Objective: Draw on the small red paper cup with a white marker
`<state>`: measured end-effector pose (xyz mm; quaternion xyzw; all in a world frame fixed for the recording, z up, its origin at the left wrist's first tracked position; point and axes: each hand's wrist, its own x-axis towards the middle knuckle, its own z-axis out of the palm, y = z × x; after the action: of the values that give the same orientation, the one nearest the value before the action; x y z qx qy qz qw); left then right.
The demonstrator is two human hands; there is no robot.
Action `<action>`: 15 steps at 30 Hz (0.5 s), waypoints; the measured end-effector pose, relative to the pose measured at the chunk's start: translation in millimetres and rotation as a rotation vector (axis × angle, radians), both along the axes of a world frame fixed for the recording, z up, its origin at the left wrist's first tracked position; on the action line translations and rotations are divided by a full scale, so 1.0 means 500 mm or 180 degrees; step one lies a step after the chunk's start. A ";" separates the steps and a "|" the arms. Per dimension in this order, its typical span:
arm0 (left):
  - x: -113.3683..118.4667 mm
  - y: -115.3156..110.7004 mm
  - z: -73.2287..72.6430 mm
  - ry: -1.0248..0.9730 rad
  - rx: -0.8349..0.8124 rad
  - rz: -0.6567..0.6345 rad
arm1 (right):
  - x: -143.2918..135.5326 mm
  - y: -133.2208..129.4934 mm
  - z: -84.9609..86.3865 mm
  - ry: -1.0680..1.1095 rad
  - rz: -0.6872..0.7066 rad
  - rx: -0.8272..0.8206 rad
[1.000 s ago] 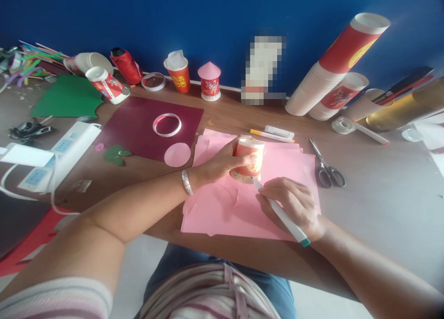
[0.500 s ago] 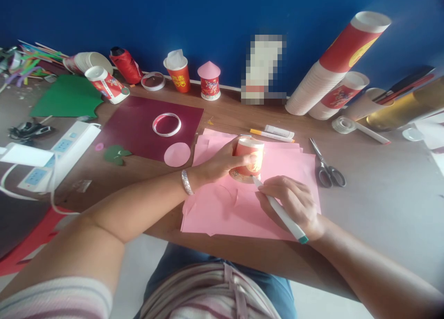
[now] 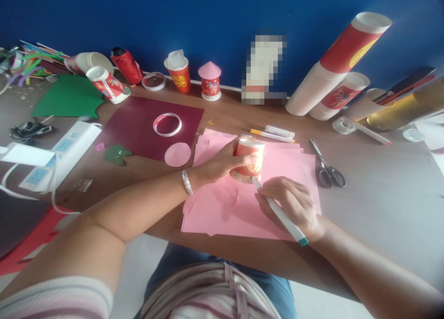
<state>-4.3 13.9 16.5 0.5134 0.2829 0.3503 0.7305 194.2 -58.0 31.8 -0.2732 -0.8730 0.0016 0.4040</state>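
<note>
My left hand [image 3: 227, 161] is wrapped round a red and white paper cup [image 3: 255, 147] that stands upside down over the pink paper sheets [image 3: 215, 217]. A patterned band circles the cup's lower rim. Between the fingers of my right hand [image 3: 293, 201] is a white marker [image 3: 284, 219] with a green end. Its tip meets or nearly meets the band near the bottom of the cup; the exact contact is too small to tell. A cut line curves across the top pink sheet, left of the marker.
Scissors [image 3: 328, 168] lie right of the paper. Behind are a pink-roofed cup [image 3: 210, 80], a red cup [image 3: 180, 78] and a tall cup stack [image 3: 315, 87]. To the left are a pink disc [image 3: 177, 154], maroon sheet [image 3: 128, 120], paper ring [image 3: 167, 125] and power strip [image 3: 62, 152].
Almost nothing differs. The marker and my right hand have shifted very slightly, while the cup stays in my left hand at the same spot.
</note>
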 end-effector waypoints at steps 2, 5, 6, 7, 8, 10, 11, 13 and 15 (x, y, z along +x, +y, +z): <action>0.000 0.001 0.000 -0.0032 0.0015 0.0011 | 0.000 0.000 0.000 0.0009 0.0018 0.0003; 0.001 0.001 0.001 -0.0082 0.0038 0.0031 | 0.000 -0.002 0.001 0.0075 0.0061 0.0052; 0.002 0.000 0.002 -0.0084 0.0045 0.0029 | 0.000 -0.002 0.000 0.0096 0.0067 0.0063; 0.002 0.000 0.003 -0.0080 0.0047 0.0002 | 0.001 -0.003 0.000 0.0107 0.0069 0.0061; 0.002 0.000 0.004 -0.0080 0.0052 -0.0027 | 0.001 -0.003 0.000 0.0113 0.0066 0.0053; 0.003 0.000 0.005 -0.0096 0.0062 -0.0067 | 0.001 -0.003 0.000 0.0099 0.0067 0.0032; 0.003 0.000 0.004 -0.0107 0.0059 -0.0073 | 0.001 -0.003 0.000 0.0092 0.0065 0.0028; 0.002 0.000 0.003 -0.0110 0.0047 -0.0025 | 0.000 -0.003 0.001 0.0078 0.0063 0.0025; 0.002 0.000 0.002 -0.0095 0.0046 0.0010 | 0.000 -0.002 0.003 0.0071 0.0062 0.0027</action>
<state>-3.3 14.0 17.4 0.5129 0.2702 0.3611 0.7305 194.1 -59.0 33.1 -0.2629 -0.8711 0.0048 0.4148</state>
